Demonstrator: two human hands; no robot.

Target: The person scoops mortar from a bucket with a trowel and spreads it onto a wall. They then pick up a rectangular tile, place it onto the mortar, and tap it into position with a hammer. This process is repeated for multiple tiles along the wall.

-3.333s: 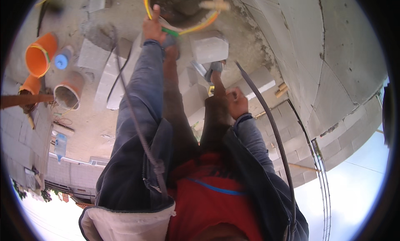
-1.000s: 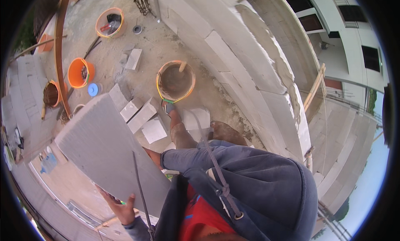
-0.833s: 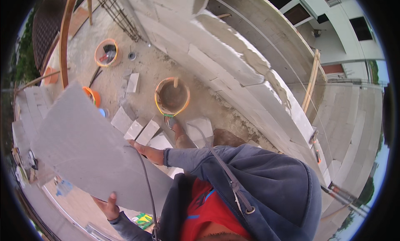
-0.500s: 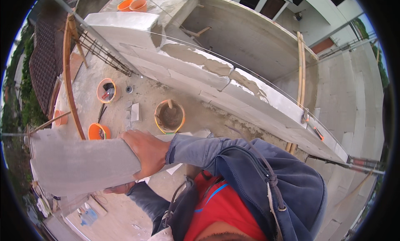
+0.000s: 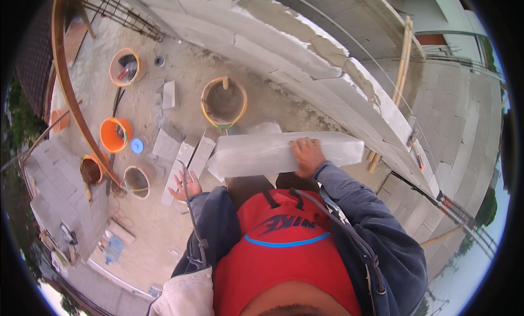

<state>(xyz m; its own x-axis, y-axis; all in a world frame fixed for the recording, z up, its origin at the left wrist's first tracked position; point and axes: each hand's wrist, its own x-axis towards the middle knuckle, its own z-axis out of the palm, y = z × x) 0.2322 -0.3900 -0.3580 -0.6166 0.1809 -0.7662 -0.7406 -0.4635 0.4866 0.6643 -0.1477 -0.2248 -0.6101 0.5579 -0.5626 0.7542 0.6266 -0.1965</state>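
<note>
A long pale grey-white block [image 5: 245, 157] lies crosswise in front of me, above my legs. My right hand [image 5: 307, 156] grips its near side, right of the middle, fingers curled over it. My left hand [image 5: 183, 186] is off the block, to its lower left, palm up with the fingers spread and nothing in them. A dark cord hangs in front of that hand. Just beyond the block stands a bucket [image 5: 229, 113] with grey mix and a wooden handle in it. More cut blocks [image 5: 180, 171] lie on the floor beside it.
A block wall [image 5: 295, 65] runs diagonally on the right, mortar along its top, a string line above and bamboo poles [image 5: 404, 54] behind. Orange buckets [image 5: 112, 144], a blue lid [image 5: 137, 145], rebar cages [image 5: 125, 13] and a curved timber [image 5: 71, 97] are on the left.
The block has swung from my left side to crosswise in front of me, further right. My left hand has let go of it and opened. My right hand moved right with it.
</note>
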